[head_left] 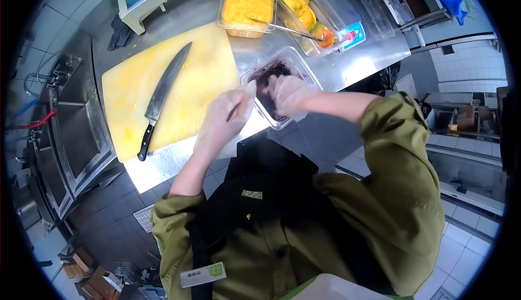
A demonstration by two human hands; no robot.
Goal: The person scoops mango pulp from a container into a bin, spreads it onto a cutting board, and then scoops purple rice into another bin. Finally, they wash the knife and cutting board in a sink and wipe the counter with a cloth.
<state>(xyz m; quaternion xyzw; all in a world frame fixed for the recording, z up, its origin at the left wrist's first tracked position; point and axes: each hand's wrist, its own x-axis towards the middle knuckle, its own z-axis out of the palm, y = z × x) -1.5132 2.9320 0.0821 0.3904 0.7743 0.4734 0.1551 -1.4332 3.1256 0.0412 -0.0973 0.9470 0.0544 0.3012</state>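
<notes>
Right hand (290, 95) pinching dark filling from tub (304, 72); left hand (222, 121) gripping thin stick — keep both low over the tub.

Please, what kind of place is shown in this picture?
Probably a commercial kitchen or food-prep station: a steel worktable bears a large yellow cutting board with a chef's knife, clear tubs of cut yellow fruit, and a steel sink beside it. Both hands wear thin plastic gloves.
</notes>
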